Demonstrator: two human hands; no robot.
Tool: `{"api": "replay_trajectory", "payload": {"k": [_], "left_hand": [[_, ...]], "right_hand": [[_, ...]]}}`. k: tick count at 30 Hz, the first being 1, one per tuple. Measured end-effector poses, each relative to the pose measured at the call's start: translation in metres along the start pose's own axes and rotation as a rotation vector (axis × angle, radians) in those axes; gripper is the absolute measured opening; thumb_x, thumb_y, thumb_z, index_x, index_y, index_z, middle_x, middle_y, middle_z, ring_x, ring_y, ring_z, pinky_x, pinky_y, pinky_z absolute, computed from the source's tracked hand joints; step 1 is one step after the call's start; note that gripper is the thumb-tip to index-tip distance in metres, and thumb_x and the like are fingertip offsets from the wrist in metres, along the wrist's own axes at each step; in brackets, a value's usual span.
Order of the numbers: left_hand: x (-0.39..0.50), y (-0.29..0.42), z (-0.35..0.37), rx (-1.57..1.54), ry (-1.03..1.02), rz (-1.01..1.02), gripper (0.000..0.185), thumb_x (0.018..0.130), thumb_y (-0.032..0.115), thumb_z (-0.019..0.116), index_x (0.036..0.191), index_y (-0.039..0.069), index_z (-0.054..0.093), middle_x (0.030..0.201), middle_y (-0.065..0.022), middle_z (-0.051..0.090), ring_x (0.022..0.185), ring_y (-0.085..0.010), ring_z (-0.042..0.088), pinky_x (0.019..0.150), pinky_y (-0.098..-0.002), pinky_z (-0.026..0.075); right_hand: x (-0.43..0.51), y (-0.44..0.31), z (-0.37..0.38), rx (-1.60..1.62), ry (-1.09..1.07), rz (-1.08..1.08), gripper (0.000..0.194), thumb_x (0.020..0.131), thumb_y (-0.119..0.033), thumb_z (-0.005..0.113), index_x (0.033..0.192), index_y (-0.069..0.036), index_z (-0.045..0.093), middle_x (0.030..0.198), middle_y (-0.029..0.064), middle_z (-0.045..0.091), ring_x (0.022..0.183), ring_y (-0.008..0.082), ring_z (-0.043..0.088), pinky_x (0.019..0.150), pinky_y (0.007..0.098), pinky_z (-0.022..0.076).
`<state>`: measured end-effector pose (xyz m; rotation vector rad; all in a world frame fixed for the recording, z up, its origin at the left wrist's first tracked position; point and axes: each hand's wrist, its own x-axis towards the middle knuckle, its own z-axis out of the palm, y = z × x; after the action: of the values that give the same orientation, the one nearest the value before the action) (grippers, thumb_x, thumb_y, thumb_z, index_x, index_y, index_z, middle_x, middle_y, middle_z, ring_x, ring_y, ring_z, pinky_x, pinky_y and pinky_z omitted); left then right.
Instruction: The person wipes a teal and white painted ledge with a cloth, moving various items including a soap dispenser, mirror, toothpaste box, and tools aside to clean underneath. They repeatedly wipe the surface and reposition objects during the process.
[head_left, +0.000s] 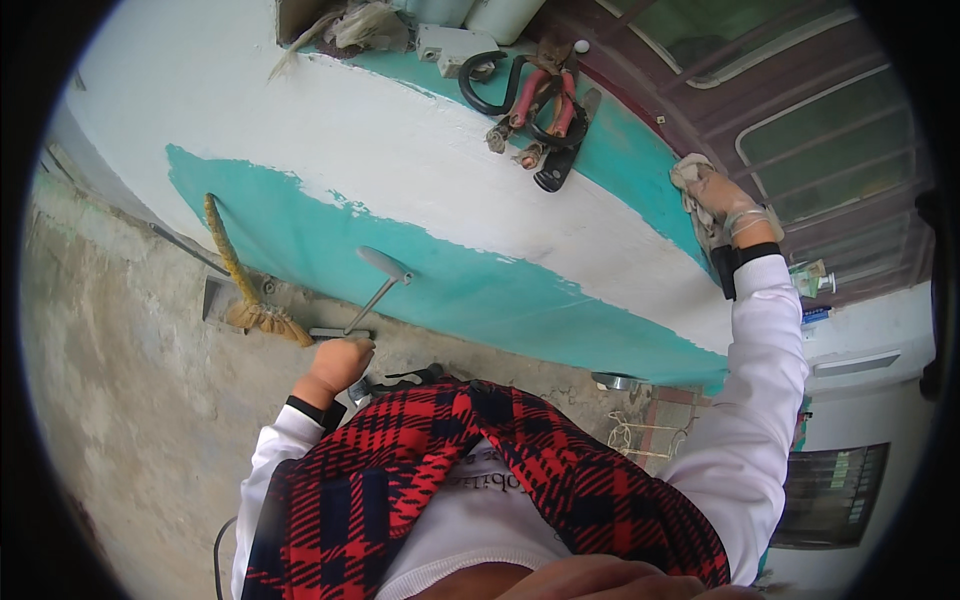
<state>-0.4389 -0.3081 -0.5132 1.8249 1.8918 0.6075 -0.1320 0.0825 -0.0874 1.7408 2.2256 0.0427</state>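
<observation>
My right hand (721, 193) is closed around a crumpled, greyish-white cloth (699, 196), pressed on the teal-painted ledge (626, 154) below the barred window. Part of the cloth hangs down over the ledge's edge. Low on the other side, my left hand (335, 367) is curled into a fist, and no object shows in it. In the picture it lies just below the head of a long-handled brush (342, 334), apparently apart from it. Farther along the ledge lie pliers with worn red handles (529, 97), tangled with black looped handles (559, 139), and a black-handled blade (556, 171).
A white box (450, 46) and a plastic bundle (369, 28) sit at the ledge's far end. A straw broom (266, 319) leans against the white-and-teal wall (480, 274), beside a dustpan (223, 300). On the concrete floor are a metal bowl (616, 381) and a wire rack (645, 435).
</observation>
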Motion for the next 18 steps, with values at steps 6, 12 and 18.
{"api": "replay_trajectory", "payload": {"k": [6,12,18], "left_hand": [[0.002,0.003,0.002,0.009,0.006,0.025,0.018,0.088,0.028,0.061,0.096,0.013,0.068,0.079,-0.0145,0.068,0.073,-0.0369,0.066,0.064,-0.0484,0.052],[0.013,0.012,0.004,0.05,0.021,0.122,0.017,0.088,0.029,0.06,0.096,0.015,0.067,0.078,-0.0123,0.068,0.07,-0.0345,0.067,0.06,-0.0476,0.052],[0.027,0.021,0.002,0.063,-0.008,0.164,0.019,0.091,0.029,0.055,0.096,0.016,0.068,0.078,-0.0133,0.069,0.072,-0.036,0.066,0.062,-0.0489,0.051]], "right_hand": [[0.0,-0.08,-0.023,-0.119,0.029,-0.096,0.052,0.085,-0.026,0.057,0.13,-0.002,0.057,0.125,0.026,0.06,0.114,0.0388,0.059,0.1,0.0387,0.0447],[-0.001,-0.101,-0.017,-0.1,0.205,-0.243,0.051,0.082,-0.018,0.06,0.131,-0.006,0.057,0.126,0.0207,0.061,0.116,0.0367,0.058,0.1,0.0382,0.045],[-0.016,-0.078,0.009,0.039,0.395,-0.605,0.047,0.079,-0.008,0.059,0.126,-0.013,0.063,0.132,0.0091,0.057,0.12,0.0334,0.054,0.099,0.0376,0.0459]]}}
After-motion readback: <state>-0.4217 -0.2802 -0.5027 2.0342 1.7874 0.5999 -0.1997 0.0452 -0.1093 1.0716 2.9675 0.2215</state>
